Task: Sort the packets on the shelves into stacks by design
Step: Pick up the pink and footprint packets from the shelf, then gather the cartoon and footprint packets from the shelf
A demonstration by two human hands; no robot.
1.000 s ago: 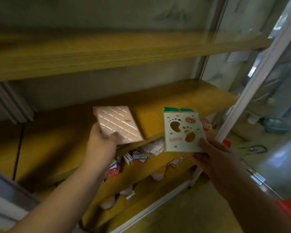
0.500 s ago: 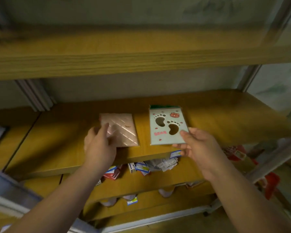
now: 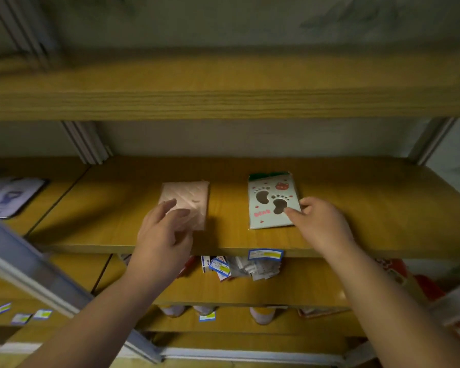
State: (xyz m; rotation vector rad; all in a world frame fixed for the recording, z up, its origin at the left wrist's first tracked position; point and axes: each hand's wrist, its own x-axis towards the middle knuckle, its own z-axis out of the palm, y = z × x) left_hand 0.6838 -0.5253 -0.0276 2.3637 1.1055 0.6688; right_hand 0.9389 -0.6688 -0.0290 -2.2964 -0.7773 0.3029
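Dim light falls on yellow wooden shelves (image 3: 356, 208) against a pale wall (image 3: 250, 139).

Wooden shelf (image 3: 356, 208): pink packet (image 3: 189, 197), footprint packet (image 3: 271, 205).
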